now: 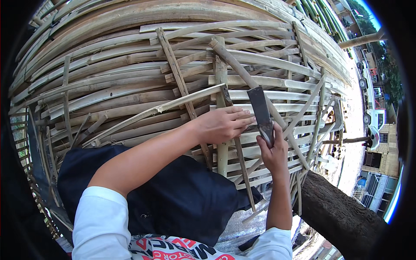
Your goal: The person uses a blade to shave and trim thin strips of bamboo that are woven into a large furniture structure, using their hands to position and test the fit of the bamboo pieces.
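Right fingers (277, 132) clench a knife (260, 106); left fingers (242, 123) half-curl, hold unclear, amid crossing slats (177, 76).

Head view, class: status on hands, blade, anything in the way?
Right hand gripping blade. Left hand over thin strip. Possibly in the way: left fingertips, near blade.

Bold block caps, blk & red, run across the front of a white T-shirt (102, 223) worn by the person at work, lower edge of pic. The printed lettering (182, 251) sits in several lines, some on red patches, w/ parts cut off by the frame & folds. A sm. pale mark (145, 215) on dk. cloth (182, 195) nearby is too tiny to make out.
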Available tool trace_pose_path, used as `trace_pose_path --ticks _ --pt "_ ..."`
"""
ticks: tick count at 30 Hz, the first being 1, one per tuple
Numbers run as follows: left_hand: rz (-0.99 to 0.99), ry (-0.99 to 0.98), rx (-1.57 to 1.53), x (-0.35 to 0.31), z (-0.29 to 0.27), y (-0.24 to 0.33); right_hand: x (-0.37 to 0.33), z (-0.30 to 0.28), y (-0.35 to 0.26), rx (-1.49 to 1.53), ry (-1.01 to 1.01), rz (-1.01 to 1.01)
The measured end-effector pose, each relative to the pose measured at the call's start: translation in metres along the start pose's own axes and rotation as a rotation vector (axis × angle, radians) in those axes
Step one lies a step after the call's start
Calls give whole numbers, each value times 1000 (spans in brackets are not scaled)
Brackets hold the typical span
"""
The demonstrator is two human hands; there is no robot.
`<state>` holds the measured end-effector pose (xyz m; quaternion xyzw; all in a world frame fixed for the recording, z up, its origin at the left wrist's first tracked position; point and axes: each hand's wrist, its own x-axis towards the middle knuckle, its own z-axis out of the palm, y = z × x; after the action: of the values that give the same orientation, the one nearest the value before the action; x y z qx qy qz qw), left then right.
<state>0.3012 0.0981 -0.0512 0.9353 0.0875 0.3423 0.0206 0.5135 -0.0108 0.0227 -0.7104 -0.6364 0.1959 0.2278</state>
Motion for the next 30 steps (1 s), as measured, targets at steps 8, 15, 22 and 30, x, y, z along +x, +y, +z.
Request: trace_pose_path --ticks 8,15,22,30 --pt "-276 -229 203 21 -2 42 28 -2 -5 139 -89 -16" --pt "-209 -193 66 38 22 37 7 -8 3 276 -43 10" --pt "-168 -310 82 37 38 34 39 -28 4 -168 -99 -246" --pt "-189 -484 -36 45 29 31 64 -30 4 -286 -199 -257"
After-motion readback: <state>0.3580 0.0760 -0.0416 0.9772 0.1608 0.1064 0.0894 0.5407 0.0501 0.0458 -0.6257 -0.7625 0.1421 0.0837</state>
